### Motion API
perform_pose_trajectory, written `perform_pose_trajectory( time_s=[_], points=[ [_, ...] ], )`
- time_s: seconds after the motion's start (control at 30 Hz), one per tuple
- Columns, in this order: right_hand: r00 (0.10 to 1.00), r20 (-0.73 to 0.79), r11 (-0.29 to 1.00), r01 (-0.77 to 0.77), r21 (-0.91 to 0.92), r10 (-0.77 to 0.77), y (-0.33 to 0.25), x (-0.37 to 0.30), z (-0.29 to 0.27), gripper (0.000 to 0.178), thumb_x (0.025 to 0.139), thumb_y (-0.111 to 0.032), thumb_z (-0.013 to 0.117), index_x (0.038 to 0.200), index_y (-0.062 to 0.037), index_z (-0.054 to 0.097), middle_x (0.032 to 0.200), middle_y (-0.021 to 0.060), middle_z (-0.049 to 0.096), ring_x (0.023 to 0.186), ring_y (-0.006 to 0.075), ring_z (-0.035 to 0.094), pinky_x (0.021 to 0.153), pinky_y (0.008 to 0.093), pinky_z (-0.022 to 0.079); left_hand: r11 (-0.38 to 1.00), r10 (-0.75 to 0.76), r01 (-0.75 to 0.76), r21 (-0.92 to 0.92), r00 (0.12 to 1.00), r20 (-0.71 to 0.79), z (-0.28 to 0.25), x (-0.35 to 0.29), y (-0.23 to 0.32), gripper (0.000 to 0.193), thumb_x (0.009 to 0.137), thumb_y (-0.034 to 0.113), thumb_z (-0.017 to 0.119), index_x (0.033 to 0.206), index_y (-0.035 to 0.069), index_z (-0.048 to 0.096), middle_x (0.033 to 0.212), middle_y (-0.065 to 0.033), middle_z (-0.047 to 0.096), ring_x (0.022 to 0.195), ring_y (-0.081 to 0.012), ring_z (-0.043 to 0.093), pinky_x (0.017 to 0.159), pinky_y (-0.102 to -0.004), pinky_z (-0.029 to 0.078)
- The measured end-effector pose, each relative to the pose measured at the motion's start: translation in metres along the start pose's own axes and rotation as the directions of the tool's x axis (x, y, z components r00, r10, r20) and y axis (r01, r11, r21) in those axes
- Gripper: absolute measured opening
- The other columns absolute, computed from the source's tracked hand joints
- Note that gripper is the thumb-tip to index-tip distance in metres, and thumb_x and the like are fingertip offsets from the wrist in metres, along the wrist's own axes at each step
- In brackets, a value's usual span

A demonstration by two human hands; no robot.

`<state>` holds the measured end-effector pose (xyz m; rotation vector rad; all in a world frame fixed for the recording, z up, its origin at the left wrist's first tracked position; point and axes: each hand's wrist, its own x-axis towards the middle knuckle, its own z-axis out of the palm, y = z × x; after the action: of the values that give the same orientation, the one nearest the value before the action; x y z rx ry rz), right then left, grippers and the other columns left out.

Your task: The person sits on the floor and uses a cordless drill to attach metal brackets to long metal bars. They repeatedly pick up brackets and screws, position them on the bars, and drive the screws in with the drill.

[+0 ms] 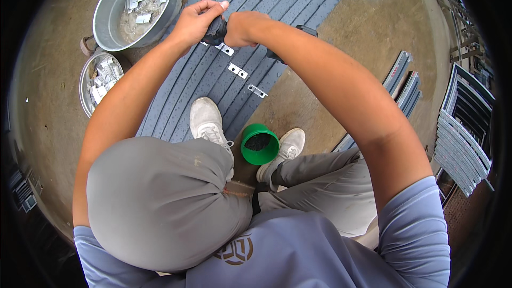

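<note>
Bright, diffuse daylight, soft shadows — fisheye edges bend and fade to black.

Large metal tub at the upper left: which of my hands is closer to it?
Left: your left hand is just right of the large metal tub; your right hand is farther right.

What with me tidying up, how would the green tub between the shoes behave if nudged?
The green tub is probably stiff, as its mouth holds an even circle. Being round, it may roll if knocked over. The dark bits inside could spill, since the top is open.
</note>
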<state>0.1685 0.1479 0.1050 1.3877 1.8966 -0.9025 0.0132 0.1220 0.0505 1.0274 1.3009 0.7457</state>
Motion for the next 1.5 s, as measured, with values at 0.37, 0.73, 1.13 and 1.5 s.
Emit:
perform_pose_trajectory(
  time_s=[0.37, 0.73, 1.13, 1.5],
  points=[
    [1.0, 0.011, 0.99, -0.023, -0.141, 0.025, -0.008, 0.009, 0.005, 0.028, 0.071, -0.006, 0.058, 0.094, -0.007, 0.076, 0.092, 0.0098, 0.075, 0.087, 0.0291, 0.075, 0.077, 0.0453, 0.057, 0.952, -0.009, 0.046, 0.302, 0.992, -0.122, 0.012, 0.008, 0.006, 0.041, 0.102, 0.042, 0.062, 0.101, 0.003, 0.074, 0.08, -0.0014, 0.068, 0.072, -0.0096, 0.058, 0.07, -0.0269, 0.047],
    [1.0, -0.017, 0.965, 0.006, -0.261, -0.01, -0.013, 0.035, 0.003, 0.021, 0.075, -0.01, 0.061, 0.089, -0.0163, 0.075, 0.081, 0.0025, 0.073, 0.077, 0.022, 0.072, 0.07, 0.0401, 0.054, 0.975, -0.119, 0.155, 0.157, 0.969, -0.218, 0.001, 0.022, -0.002, 0.033, 0.097, 0.035, 0.067, 0.089, 0.004, 0.074, 0.082, -0.0047, 0.072, 0.073, -0.0131, 0.063, 0.07, -0.0314, 0.05],
    [0.999, 0.036, 0.947, 0.045, -0.317, -0.035, -0.022, 0.041, -0.013, 0.019, 0.082, -0.017, 0.064, 0.097, -0.0186, 0.076, 0.086, 0.0006, 0.075, 0.082, 0.0213, 0.074, 0.073, 0.0415, 0.055, 0.975, -0.146, 0.185, 0.12, 0.95, -0.275, -0.009, 0.028, -0.007, 0.03, 0.098, 0.032, 0.065, 0.088, 0.005, 0.072, 0.084, -0.0055, 0.071, 0.073, -0.0145, 0.063, 0.067, -0.0341, 0.051],
    [0.999, 0.026, 0.944, 0.033, -0.329, -0.026, -0.028, 0.038, -0.014, 0.021, 0.083, -0.015, 0.066, 0.1, -0.0184, 0.077, 0.093, 0.0006, 0.077, 0.087, 0.0226, 0.075, 0.075, 0.043, 0.057, 0.982, -0.127, 0.163, 0.094, 0.943, -0.308, -0.011, 0.023, -0.009, 0.031, 0.097, 0.033, 0.066, 0.09, 0.003, 0.072, 0.086, -0.0061, 0.072, 0.077, -0.0154, 0.064, 0.073, -0.0336, 0.051]
  ],
)
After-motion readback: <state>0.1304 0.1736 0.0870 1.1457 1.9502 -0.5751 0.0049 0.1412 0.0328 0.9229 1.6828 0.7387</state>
